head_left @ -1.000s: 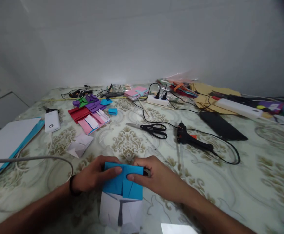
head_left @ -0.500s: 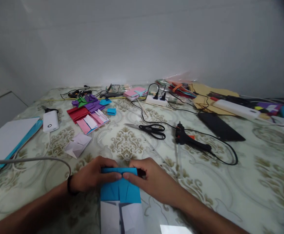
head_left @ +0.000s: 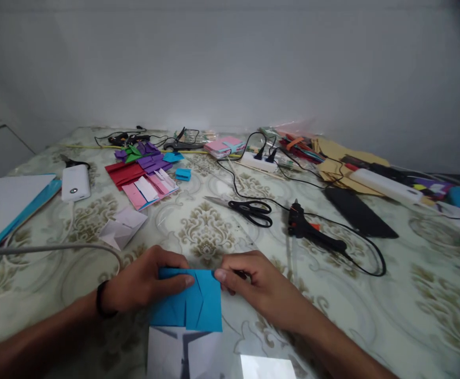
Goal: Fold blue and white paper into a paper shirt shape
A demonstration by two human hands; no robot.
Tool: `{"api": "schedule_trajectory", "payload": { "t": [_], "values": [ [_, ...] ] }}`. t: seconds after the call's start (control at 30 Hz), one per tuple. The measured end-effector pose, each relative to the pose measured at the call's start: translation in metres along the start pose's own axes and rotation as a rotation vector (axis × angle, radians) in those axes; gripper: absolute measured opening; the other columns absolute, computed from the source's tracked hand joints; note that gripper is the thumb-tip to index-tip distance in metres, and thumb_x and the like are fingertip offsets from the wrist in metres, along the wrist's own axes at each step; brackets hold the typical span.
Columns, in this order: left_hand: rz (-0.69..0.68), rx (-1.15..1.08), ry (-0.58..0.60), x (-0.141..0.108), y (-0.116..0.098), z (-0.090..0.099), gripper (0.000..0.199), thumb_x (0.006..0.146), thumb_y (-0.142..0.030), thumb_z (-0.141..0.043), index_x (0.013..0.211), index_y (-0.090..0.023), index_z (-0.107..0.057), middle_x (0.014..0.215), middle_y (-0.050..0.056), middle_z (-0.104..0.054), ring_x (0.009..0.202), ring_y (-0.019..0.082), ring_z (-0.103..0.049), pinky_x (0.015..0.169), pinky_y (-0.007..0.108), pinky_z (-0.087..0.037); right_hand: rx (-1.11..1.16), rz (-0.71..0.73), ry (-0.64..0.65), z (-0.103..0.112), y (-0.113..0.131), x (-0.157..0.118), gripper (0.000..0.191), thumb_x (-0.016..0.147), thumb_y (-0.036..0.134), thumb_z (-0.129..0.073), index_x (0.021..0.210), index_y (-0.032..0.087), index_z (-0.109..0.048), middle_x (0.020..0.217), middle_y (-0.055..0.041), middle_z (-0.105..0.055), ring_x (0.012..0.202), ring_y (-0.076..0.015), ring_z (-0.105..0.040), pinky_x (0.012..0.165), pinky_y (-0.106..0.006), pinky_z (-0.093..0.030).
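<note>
A sheet of blue paper [head_left: 204,310], folded with flaps meeting along a centre line, lies in front of me; its lower part shows a white side. My left hand [head_left: 157,279] grips the top left edge, thumb pressed on the front and fingers behind. At the top right corner, my right hand [head_left: 249,276] pinches the paper between thumb and curled fingers. Beyond my hands lie black-handled scissors [head_left: 249,210] and a black glue gun [head_left: 312,231]. A creased white paper piece [head_left: 123,227] rests to the left.
Folded red, pink and purple papers [head_left: 125,173] lie at the back left, beside a white power bank [head_left: 76,182]. A white power strip [head_left: 259,162] with cords stands behind the scissors. A dark flat slab [head_left: 358,213] lies right. A grey cable [head_left: 48,248] crosses the left side.
My right hand has slid from the centre of the paper's top edge to its right corner. The left thumb stays on the paper. The camera view has shifted slightly.
</note>
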State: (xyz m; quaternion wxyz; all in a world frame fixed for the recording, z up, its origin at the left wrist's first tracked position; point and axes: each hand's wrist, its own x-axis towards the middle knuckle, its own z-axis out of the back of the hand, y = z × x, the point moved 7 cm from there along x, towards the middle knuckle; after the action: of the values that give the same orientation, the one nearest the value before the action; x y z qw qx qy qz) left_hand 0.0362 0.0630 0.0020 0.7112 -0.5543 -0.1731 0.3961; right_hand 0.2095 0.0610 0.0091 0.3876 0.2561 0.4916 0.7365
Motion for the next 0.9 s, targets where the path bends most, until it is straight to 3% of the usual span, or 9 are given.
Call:
{"api": "schedule_trajectory", "payload": {
  "t": [0.17, 0.33, 0.43, 0.53, 0.7, 0.8, 0.9],
  "values": [
    [-0.021, 0.009, -0.003, -0.002, -0.003, 0.002, 0.044, 0.1, -0.046, -0.059, 0.069, -0.015, -0.056, 0.065, -0.004, -0.042, 0.063, 0.01, -0.04, 0.055, 0.021, -0.033, 0.112, 0.022, -0.037, 0.005, 0.0, 0.001, 0.047, 0.105, 0.049, -0.053, 0.07, 0.018, -0.063, 0.067, 0.0003, -0.063, 0.066, -0.0134, -0.058, 0.066, -0.025, -0.042],
    [-0.008, 0.002, -0.057, -0.001, -0.001, 0.006, 0.043, 0.099, -0.049, -0.061, 0.072, -0.015, -0.059, 0.068, -0.003, -0.048, 0.066, 0.012, -0.045, 0.058, 0.022, -0.037, 0.193, -0.04, -0.171, 0.018, -0.01, 0.002, 0.028, 0.097, 0.039, -0.066, 0.08, 0.02, -0.077, 0.082, -0.0038, -0.077, 0.079, -0.0177, -0.068, 0.075, -0.029, -0.049],
    [0.0, 0.002, -0.071, 0.0, 0.0, 0.007, 0.042, 0.099, -0.049, -0.061, 0.074, -0.015, -0.062, 0.069, -0.002, -0.051, 0.068, 0.012, -0.047, 0.059, 0.022, -0.038, 0.251, -0.068, -0.265, 0.024, -0.016, 0.001, 0.021, 0.09, 0.04, -0.073, 0.086, 0.02, -0.081, 0.088, -0.006, -0.08, 0.081, -0.0196, -0.07, 0.073, -0.03, -0.051],
    [-0.006, 0.019, -0.068, -0.001, -0.003, 0.006, 0.043, 0.1, -0.048, -0.06, 0.074, -0.015, -0.061, 0.069, -0.002, -0.051, 0.067, 0.012, -0.046, 0.06, 0.022, -0.039, 0.244, -0.06, -0.287, 0.025, -0.016, 0.0, 0.027, 0.094, 0.043, -0.069, 0.087, 0.02, -0.081, 0.086, -0.0061, -0.08, 0.074, -0.0174, -0.067, 0.07, -0.028, -0.051],
    [0.009, 0.019, -0.038, -0.001, -0.006, 0.004, 0.042, 0.101, -0.044, -0.058, 0.072, -0.014, -0.058, 0.067, -0.004, -0.046, 0.065, 0.01, -0.043, 0.058, 0.021, -0.036, 0.111, -0.019, -0.182, 0.017, -0.005, 0.001, 0.043, 0.106, 0.046, -0.049, 0.09, 0.018, -0.078, 0.077, -0.0035, -0.073, 0.071, -0.0156, -0.062, 0.069, -0.027, -0.047],
    [0.013, 0.016, -0.032, 0.0, -0.004, 0.003, 0.039, 0.099, -0.044, -0.059, 0.075, -0.013, -0.063, 0.067, -0.003, -0.05, 0.065, 0.011, -0.045, 0.058, 0.02, -0.037, 0.053, -0.076, -0.074, 0.004, -0.005, 0.001, 0.041, 0.102, 0.048, -0.055, 0.079, 0.018, -0.068, 0.067, 0.0007, -0.06, 0.065, -0.0138, -0.054, 0.061, -0.025, -0.04],
    [0.005, 0.004, -0.013, 0.0, -0.004, -0.001, 0.036, 0.096, -0.044, -0.062, 0.08, -0.013, -0.07, 0.068, -0.002, -0.056, 0.065, 0.011, -0.047, 0.058, 0.02, -0.038, 0.029, -0.131, -0.046, -0.004, -0.007, 0.0, 0.043, 0.098, 0.049, -0.06, 0.068, 0.019, -0.056, 0.061, 0.0039, -0.047, 0.059, -0.0114, -0.041, 0.054, -0.025, -0.032]
  ]
}}
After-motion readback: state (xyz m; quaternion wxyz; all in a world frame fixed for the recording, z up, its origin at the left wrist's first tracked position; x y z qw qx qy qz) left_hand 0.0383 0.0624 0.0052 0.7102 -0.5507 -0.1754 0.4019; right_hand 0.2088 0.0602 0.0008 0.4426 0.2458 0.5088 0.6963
